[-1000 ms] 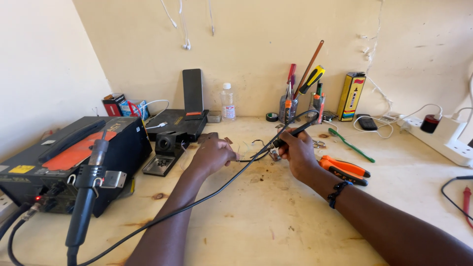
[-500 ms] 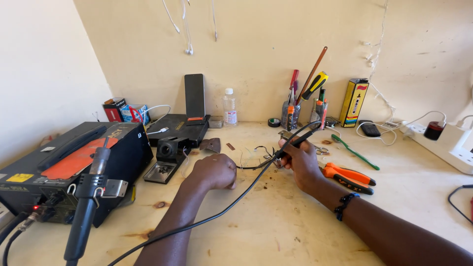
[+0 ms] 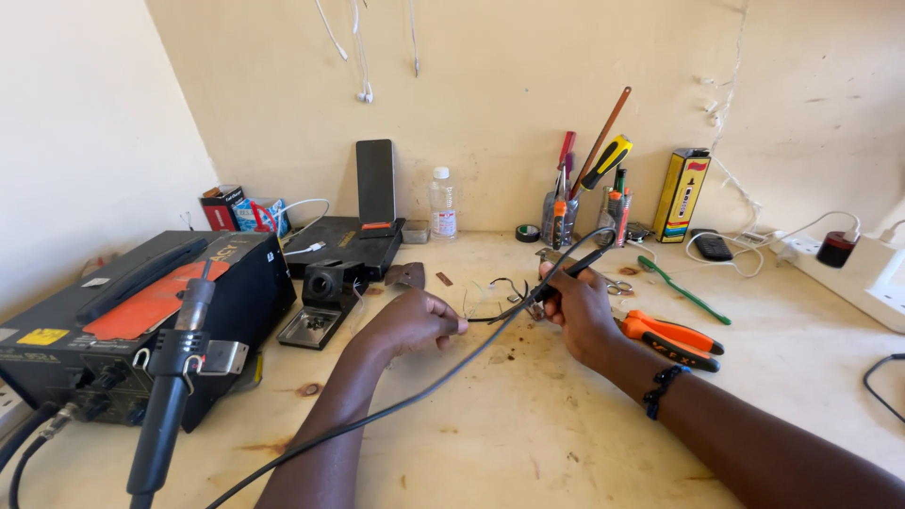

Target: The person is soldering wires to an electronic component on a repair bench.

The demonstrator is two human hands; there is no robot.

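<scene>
Head view, mid-job: left hand (image 3: 415,322) pinched shut on thin wires (image 3: 490,294) above desk (image 3: 528,424); right hand (image 3: 577,306) closed round soldering iron (image 3: 556,278), tip at wires; joint seemingly unfinished; pliers (image 3: 671,337) unused.

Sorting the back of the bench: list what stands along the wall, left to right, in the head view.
Red box → black phone → clear bottle → tape roll → tool cup → yellow box → white power strip.
</scene>
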